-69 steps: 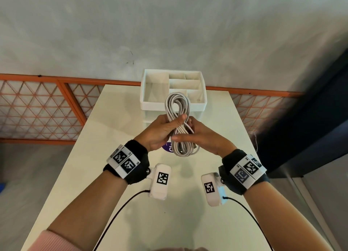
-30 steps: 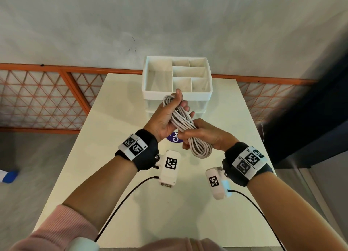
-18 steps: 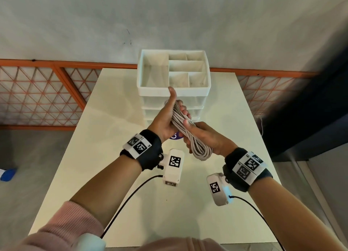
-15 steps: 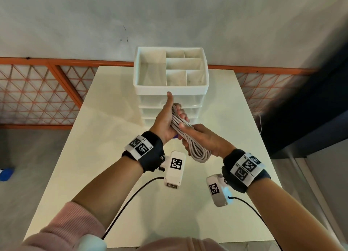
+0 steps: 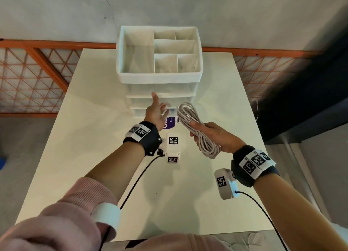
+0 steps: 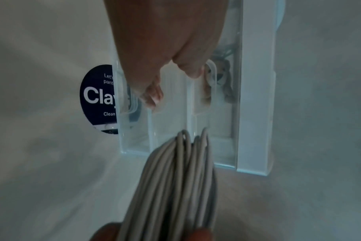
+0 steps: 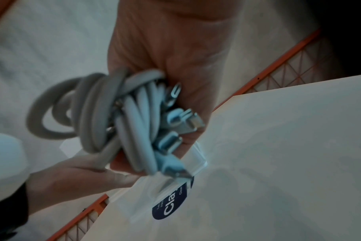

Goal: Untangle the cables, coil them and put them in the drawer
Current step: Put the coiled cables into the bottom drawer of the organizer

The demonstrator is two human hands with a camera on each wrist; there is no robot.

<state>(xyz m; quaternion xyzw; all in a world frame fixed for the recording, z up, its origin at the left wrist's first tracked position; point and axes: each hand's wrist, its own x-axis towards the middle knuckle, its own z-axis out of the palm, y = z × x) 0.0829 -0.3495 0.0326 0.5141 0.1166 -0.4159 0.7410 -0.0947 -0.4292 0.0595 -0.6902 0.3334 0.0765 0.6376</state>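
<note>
A coiled grey-white cable point(image 5: 190, 119) is gripped round its middle by my right hand point(image 5: 212, 136), above the table in front of the drawer unit. Its metal connectors point(image 7: 185, 120) lie against my right palm point(image 7: 165, 40). My left hand point(image 5: 157, 111) is off the cable, thumb up. Its loosely curved fingers point(image 6: 153, 96) reach the front of the clear lower drawers point(image 5: 162, 100) of the white drawer unit point(image 5: 160, 77). The coil's far loops point(image 6: 175, 179) hang just right of that hand. Whether a finger hooks a drawer handle is unclear.
The unit's top is an open tray with several compartments point(image 5: 137, 58). A round purple sticker point(image 5: 170, 123) lies on the white table point(image 5: 94, 119) before the unit. An orange lattice fence point(image 5: 28, 77) runs behind the table and a dark panel point(image 5: 301, 100) stands at the right.
My left hand has let go of the coil and moved forward to the lower drawers. My right hand alone now holds the coil, shifted slightly right.
</note>
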